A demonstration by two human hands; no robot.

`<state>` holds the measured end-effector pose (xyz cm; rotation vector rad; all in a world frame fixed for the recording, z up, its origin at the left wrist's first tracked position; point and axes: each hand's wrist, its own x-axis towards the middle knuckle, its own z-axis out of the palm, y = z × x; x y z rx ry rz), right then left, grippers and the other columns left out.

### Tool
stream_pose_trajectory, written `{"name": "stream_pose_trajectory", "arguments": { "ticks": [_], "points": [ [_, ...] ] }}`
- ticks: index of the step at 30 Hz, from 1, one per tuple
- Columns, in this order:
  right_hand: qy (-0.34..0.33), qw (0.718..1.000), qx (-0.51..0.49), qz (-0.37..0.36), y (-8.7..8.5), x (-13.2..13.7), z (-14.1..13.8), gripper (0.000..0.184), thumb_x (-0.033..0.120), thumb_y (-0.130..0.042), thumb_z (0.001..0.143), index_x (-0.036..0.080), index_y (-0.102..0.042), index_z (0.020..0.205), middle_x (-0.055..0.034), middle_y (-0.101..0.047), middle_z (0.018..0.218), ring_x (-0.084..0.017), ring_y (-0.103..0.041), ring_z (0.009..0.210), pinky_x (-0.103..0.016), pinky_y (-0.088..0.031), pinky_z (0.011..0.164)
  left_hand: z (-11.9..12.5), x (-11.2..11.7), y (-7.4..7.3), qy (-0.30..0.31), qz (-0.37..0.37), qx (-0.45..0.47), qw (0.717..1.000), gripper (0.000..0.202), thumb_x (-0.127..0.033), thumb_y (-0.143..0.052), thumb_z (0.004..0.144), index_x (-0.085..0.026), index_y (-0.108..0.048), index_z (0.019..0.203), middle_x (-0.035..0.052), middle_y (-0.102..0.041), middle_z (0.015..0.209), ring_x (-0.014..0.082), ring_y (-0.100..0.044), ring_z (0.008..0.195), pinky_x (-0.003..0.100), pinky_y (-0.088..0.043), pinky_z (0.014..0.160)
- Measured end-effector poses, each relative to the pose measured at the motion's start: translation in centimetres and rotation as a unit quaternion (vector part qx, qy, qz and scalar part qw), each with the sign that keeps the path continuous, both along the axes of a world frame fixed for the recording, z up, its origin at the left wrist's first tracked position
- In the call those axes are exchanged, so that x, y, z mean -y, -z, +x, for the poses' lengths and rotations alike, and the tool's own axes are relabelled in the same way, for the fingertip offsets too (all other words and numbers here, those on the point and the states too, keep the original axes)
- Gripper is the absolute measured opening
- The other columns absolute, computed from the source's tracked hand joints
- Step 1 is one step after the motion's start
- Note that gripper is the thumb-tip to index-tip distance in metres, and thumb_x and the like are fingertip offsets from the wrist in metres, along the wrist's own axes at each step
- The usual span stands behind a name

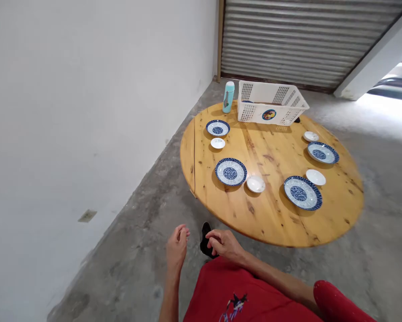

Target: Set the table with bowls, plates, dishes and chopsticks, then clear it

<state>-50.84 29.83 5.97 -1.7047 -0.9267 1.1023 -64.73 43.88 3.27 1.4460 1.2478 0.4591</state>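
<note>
Red shirt, two bare hands in front of it, both empty. Left hand: relaxed, fingers half-curled. Right hand: same loose curl, narrow thumb-finger gap, above a black shoe. Both hands are short of the round wood table, near its 7 o'clock edge.

Tabletop clock, 12 = far edge. Nearest the hands: blue-rimmed plate at 9, with small white dish just beside it, at 8 toward centre. Second plate at 10, second dish just below it. Third plate at 4, third dish at 3. Fourth plate between 2 and 3, fourth dish at 2.

White plastic crate at 12, something blue-patterned inside. Round blue/yellow/red sticker on its front; lettering unreadable. Turquoise flask upright at 11, no brand legible. Shirt print: dark/purple figure, can't read any text.

Beyond at 12: corrugated metal shutter. White wall at 9.
</note>
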Motion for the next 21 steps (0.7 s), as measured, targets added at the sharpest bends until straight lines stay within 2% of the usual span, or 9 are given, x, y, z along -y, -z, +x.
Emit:
{"name": "stream_pose_trajectory", "arguments": {
  "ticks": [5, 10, 15, 21],
  "points": [
    [0.070, 0.996, -0.060, 0.014, 1.1, -6.6, 2.7, 0.032, 0.026, -0.044, 0.084, 0.014, -0.067, 0.102, -0.0028, -0.070, 0.077, -0.011, -0.063, 0.053, -0.021, -0.046, 0.051, 3.0, -5.3, -0.9, 0.061, 0.007, -0.019, 0.998, 0.048, -0.058, -0.052, 0.076, -0.016, -0.067, 0.095, 0.0102, -0.073, 0.083, 0.0248, -0.072, 0.078, 0.035, -0.057, 0.067],
    [0.140, 0.986, -0.088, 0.018, 0.5, -11.5, 6.2, 0.030, 0.027, -0.045, 0.085, 0.014, -0.067, 0.100, -0.0023, -0.070, 0.075, -0.011, -0.062, 0.053, -0.021, -0.047, 0.053, 5.3, -11.5, -1.9, 0.054, 0.014, -0.047, 0.997, 0.045, -0.055, -0.052, 0.076, -0.015, -0.068, 0.089, 0.0083, -0.071, 0.078, 0.0225, -0.070, 0.070, 0.033, -0.055, 0.062],
    [0.210, 0.971, -0.101, 0.044, 0.3, -12.5, 8.8, 0.030, 0.034, -0.047, 0.085, 0.015, -0.066, 0.101, -0.0040, -0.070, 0.077, -0.014, -0.064, 0.055, -0.025, -0.049, 0.054, 10.7, -17.0, -3.0, 0.093, -0.006, -0.021, 0.995, 0.038, -0.048, -0.055, 0.077, -0.014, -0.068, 0.089, 0.0077, -0.071, 0.079, 0.0190, -0.069, 0.069, 0.028, -0.052, 0.060],
    [0.353, 0.928, -0.115, 0.031, 1.1, -11.6, 10.0, 0.041, 0.051, -0.048, 0.086, 0.017, -0.064, 0.101, -0.0062, -0.070, 0.079, -0.018, -0.065, 0.057, -0.030, -0.053, 0.056, 21.1, -24.7, -3.9, 0.161, 0.002, 0.032, 0.986, 0.032, -0.043, -0.059, 0.077, -0.013, -0.068, 0.084, 0.0082, -0.071, 0.081, 0.0149, -0.067, 0.067, 0.024, -0.050, 0.060]
  ]
}}
